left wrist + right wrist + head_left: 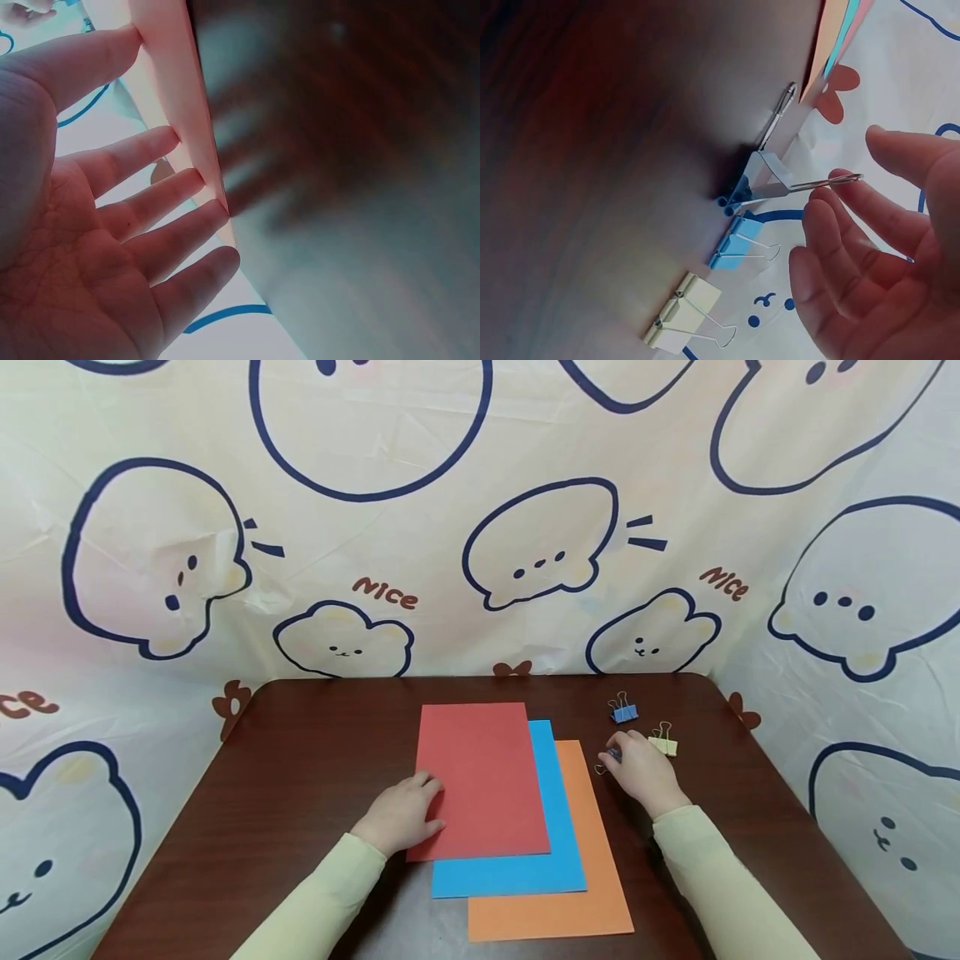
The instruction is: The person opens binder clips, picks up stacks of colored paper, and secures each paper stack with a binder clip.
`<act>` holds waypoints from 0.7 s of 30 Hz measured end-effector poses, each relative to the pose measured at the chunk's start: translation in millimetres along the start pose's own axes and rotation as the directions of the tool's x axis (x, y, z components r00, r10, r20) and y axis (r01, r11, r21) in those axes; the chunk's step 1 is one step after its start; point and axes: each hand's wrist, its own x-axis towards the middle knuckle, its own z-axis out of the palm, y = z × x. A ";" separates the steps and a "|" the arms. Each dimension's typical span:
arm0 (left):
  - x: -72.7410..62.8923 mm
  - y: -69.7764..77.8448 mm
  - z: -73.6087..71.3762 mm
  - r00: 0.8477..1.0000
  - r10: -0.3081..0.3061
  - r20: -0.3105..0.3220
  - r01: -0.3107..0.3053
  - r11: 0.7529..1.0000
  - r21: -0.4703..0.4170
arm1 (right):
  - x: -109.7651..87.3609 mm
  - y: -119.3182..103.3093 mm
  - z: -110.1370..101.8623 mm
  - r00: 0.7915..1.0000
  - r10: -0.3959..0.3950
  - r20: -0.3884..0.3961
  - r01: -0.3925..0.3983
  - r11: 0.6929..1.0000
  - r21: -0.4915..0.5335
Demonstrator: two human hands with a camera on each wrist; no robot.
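Observation:
My left hand [401, 814] rests at the left edge of a red sheet [480, 777], its fingertips on the paper and fingers fairly straight. Under the red sheet lies a blue sheet [510, 877], and under that an orange sheet [551, 918], each offset down and to the right. Over a dark blue binder clip [761, 180] hovers my right hand [641, 768]. One wire handle of this clip meets the fingertips in the right wrist view, while the thumb stands apart from it. Just beyond are a lighter blue binder clip [624, 712] and a pale yellow binder clip [663, 745].
The sheets and clips lie on a dark brown wooden table [315, 735]. A pale cloth [435, 543] with cartoon bear outlines hangs behind the table and along both sides.

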 end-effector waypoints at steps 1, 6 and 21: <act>0.1 0.2 0.0 1.000 0.001 0.000 -0.001 1.000 0.001 | -0.1 0.6 1.0 1.000 -0.001 0.002 0.001 1.000 0.003; 0.3 0.2 0.2 1.000 0.005 0.002 -0.005 1.000 0.004 | 0.0 3.2 4.0 1.000 -0.001 -0.002 0.001 1.000 0.022; 1.0 -1.4 1.1 1.000 0.008 -0.001 -0.008 1.000 0.006 | -0.3 1.8 5.3 1.000 0.013 -0.013 -0.012 0.999 0.040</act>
